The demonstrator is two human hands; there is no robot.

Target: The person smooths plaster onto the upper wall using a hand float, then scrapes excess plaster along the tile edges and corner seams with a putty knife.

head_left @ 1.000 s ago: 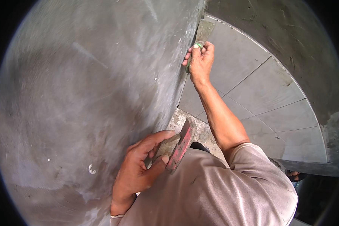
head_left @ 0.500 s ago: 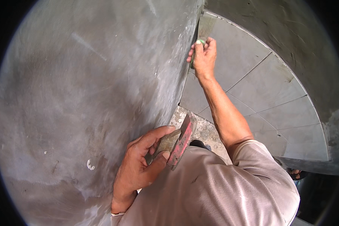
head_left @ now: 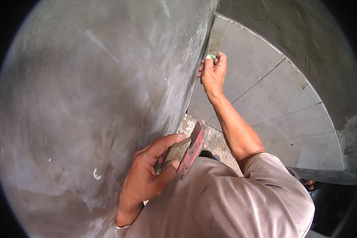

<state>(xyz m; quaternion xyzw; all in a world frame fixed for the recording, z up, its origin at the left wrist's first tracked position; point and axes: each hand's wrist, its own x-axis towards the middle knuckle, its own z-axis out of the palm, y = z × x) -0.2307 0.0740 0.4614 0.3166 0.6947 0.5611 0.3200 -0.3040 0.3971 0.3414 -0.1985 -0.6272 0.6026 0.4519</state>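
Grips a green-handled tool [head_left: 212, 56] beside the wall [head_left: 107, 99] in a curled right hand [head_left: 214, 75], and pinches a pink-sided float [head_left: 191, 156] near the shirt [head_left: 226, 198] between left hand [head_left: 146, 166] thumb and fingers, both seemingly light, stiff, best held by the handles.

My right hand [head_left: 214, 79] covers most of the handle [head_left: 212, 56]; only its green end shows. The blade [head_left: 215, 39] blends into the tiles [head_left: 261, 79], and its contact with them cannot be determined. My right forearm [head_left: 236, 123] obscures part of the joints. My left hand [head_left: 146, 174] conceals the near end of the red tool [head_left: 192, 154]; several fingers are hidden behind it. The lower edge crops my shirt [head_left: 226, 198], which covers most of the shoe [head_left: 207, 153]. The lens rim crops the wall [head_left: 87, 111]. A form [head_left: 311, 185] at lower right is too small to identify.
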